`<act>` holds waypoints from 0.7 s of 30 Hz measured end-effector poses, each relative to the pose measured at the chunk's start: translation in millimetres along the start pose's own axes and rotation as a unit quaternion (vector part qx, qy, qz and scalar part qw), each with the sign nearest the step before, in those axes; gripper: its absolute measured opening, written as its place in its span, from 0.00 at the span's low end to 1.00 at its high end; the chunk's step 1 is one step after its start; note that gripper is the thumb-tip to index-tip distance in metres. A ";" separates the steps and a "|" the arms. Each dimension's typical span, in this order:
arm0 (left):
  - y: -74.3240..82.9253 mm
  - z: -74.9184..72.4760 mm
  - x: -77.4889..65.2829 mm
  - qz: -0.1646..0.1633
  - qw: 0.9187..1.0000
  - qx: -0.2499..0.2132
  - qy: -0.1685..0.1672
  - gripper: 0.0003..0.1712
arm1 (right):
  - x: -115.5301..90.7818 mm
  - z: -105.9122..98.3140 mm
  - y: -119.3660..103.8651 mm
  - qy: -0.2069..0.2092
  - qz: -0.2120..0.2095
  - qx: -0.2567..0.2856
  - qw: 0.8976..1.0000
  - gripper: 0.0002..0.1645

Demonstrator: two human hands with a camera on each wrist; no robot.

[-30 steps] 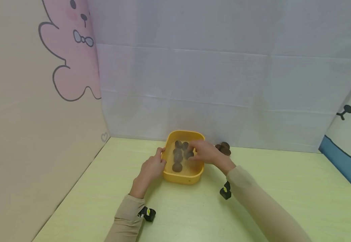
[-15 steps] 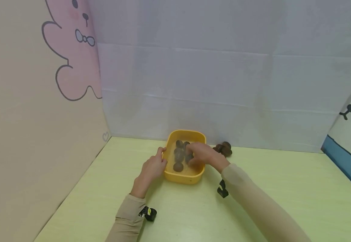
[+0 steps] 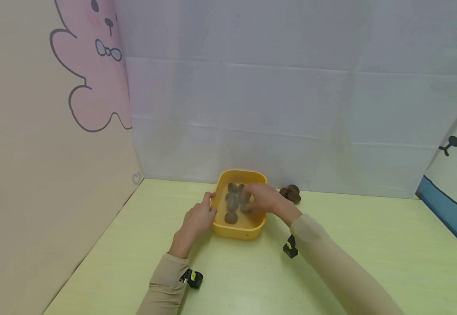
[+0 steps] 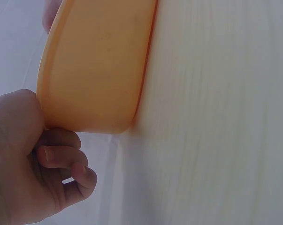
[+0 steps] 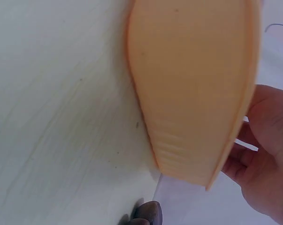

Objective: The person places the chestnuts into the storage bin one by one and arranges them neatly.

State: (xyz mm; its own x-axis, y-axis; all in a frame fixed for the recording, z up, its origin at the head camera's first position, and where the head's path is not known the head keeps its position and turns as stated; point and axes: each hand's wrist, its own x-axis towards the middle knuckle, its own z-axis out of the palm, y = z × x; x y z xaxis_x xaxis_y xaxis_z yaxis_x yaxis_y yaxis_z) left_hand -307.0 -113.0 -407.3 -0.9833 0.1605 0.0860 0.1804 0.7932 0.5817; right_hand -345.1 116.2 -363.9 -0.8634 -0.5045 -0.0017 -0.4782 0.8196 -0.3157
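A yellow plastic basket [image 3: 239, 234] stands near the table's back edge, with several dark brown rounded pieces [image 3: 230, 217] on its floor. Their exact kind is too blurred to tell. My left hand [image 3: 198, 218] holds the basket's left rim; the left wrist view shows its fingers curled at the end of the orange-looking wall [image 4: 99, 70]. Over the right rim reaches my right hand [image 3: 268, 199], thumb and fingers around a brown piece [image 3: 244, 207] inside. In the right wrist view the basket wall [image 5: 193, 93] hides the fingertips.
Just right of the basket, more brown pieces [image 3: 291, 194] lie in a cluster against the back curtain [image 3: 311, 131]. Pale yellow-green tabletop [image 3: 244, 280] extends in front and to both sides. A printed wall [image 3: 55, 175] closes off the left side.
My right hand shifts slightly left and down inside the basket, with the brown piece between its fingers moving a little. The left hand keeps its place on the rim.
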 end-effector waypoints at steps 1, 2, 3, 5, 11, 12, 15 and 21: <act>0.2 0.2 0.0 0.000 1.000 0.000 0.000 0.27 | -2.4 -2.0 1.0 0.010 -0.008 0.007 1.000 0.10; 0.3 0.4 0.1 0.000 1.000 0.000 0.001 0.27 | -5.1 -4.3 1.5 0.019 -0.012 0.013 1.000 0.11; 0.3 0.7 0.1 0.000 1.000 0.001 0.001 0.27 | -7.9 -6.4 2.6 0.028 -0.018 0.011 0.999 0.12; 0.2 1.2 0.2 -0.001 1.000 0.002 0.002 0.26 | -14.0 -10.8 4.8 0.044 -0.027 0.002 0.999 0.13; -1.9 2.1 0.5 -0.002 1.000 0.005 0.000 0.26 | -33.9 -20.4 13.7 0.089 -0.045 0.005 0.995 0.12; -2.5 2.5 0.6 -0.002 1.000 0.005 -0.001 0.26 | -36.7 -21.0 16.3 0.096 -0.048 0.004 0.994 0.11; -3.5 2.4 1.0 -0.001 1.000 0.005 -0.003 0.26 | -44.8 -22.8 24.3 0.111 -0.045 0.010 0.993 0.11; -1.9 0.7 0.4 0.003 1.000 -0.002 -0.005 0.27 | -59.1 -25.1 39.5 0.112 -0.009 0.070 0.991 0.10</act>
State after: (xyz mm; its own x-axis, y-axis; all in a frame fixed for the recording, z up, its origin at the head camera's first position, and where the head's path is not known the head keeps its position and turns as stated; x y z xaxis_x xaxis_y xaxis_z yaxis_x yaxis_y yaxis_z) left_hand -307.7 -114.1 -408.9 -0.9821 0.1701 0.0813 0.1852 0.7905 0.5837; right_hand -317.0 185.2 -352.5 -0.8766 -0.4325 0.2109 -0.4801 0.7576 -0.4422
